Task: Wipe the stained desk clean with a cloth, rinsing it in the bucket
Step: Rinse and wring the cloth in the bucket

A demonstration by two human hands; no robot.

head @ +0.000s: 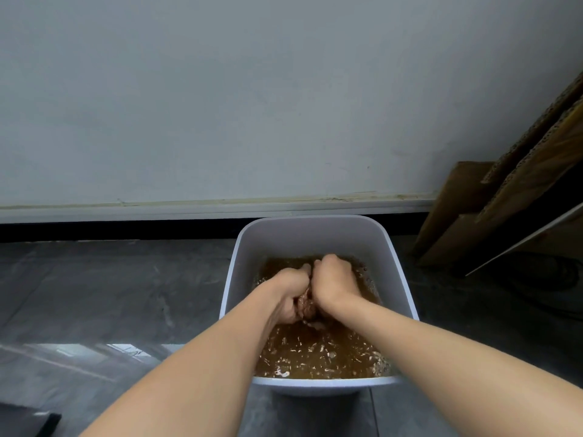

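wall (252, 89): plain pale grey, faint scuffs low down | skirting (157, 210): white strip over a black band | floor (110, 294): dark grey glossy tiles, pale glare (79, 348) at left | right: brown cardboard (520, 190) sheets leaning against wall

A white rectangular bucket (310, 234) stands on the dark grey floor (110, 294) near the foot of a pale wall (252, 89). It holds brown, bubbly water (318, 351). Above the water, the left hand (291, 294) and the right hand (332, 280) are pressed close together, both curled round a wet, brownish cloth (307, 305) bunched between them. Cardboard sheets (511, 197) lean against the wall at the right.
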